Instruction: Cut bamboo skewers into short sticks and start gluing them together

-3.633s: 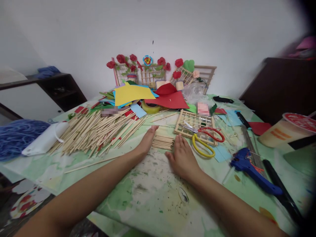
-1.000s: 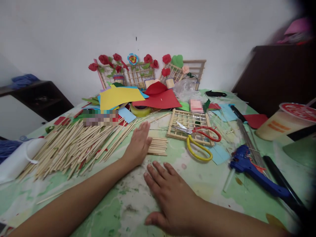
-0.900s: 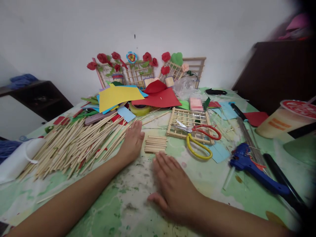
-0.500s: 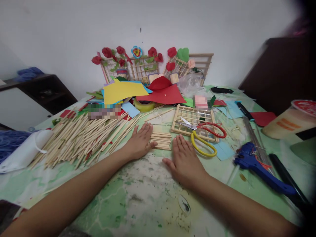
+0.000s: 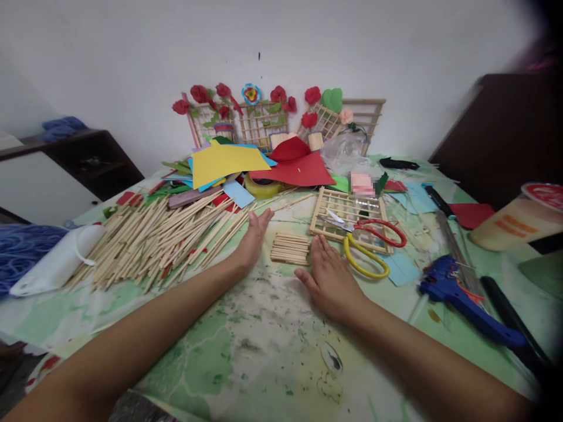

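I am bracketing the sticks (image 5: 290,248) at frame centre, left hand (image 5: 254,237) and right hand (image 5: 329,275) flanking them. Both grips are lying spread flat on the table (image 5: 264,351), pinching nothing.

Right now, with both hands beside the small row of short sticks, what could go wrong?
1. The left hand and right hand flank the short sticks; an uneven push could skew the row.
2. The scissors lie open just right of the right hand, so a sideways move may meet the blades.
3. The big pile of long sticks sits by the left wrist and might get knocked.
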Tool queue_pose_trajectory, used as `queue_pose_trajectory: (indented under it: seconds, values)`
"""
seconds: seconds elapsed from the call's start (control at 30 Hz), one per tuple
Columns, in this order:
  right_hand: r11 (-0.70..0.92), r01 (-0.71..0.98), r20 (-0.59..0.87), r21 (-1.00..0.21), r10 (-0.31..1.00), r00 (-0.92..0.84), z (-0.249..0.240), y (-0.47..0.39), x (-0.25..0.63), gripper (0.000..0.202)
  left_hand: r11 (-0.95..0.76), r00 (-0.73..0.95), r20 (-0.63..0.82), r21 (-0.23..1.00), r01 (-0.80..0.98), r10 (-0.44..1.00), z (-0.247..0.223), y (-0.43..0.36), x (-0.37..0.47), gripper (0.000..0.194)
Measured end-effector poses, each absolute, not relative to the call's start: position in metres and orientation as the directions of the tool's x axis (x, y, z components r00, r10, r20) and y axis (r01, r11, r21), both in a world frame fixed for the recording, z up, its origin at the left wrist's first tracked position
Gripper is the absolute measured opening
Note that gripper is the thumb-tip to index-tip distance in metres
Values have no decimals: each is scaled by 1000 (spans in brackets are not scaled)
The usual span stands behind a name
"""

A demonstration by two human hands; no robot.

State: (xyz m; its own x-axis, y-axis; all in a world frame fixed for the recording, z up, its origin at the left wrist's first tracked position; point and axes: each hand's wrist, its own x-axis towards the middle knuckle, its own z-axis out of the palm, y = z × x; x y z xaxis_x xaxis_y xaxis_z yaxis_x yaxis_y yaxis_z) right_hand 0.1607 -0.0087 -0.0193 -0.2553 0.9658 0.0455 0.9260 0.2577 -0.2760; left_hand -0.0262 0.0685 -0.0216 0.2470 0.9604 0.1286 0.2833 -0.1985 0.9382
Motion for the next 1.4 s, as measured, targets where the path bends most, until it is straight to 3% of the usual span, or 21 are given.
queue_pose_trajectory:
  seconds: [0.13, 0.43, 0.83, 1.4]
  values:
    - [255, 932, 33, -257, 966, -256, -19, -9, 160, 83, -36, 244, 14, 996, 86, 970, -14, 68, -18, 83]
    - [284, 942, 33, -181, 959, -283, -23, -10, 157, 86, -2, 251, -6, 999, 32, 968, -11, 63, 1, 82]
    - [321, 931, 69, -174, 947, -313, -24, -10, 156, 87, -29, 277, -2, 994, 108, 961, -10, 64, 5, 81]
    - [215, 937, 43, -275, 976, -211, -20, -12, 158, 84, -72, 228, 42, 989, 127, 973, -14, 65, 1, 75]
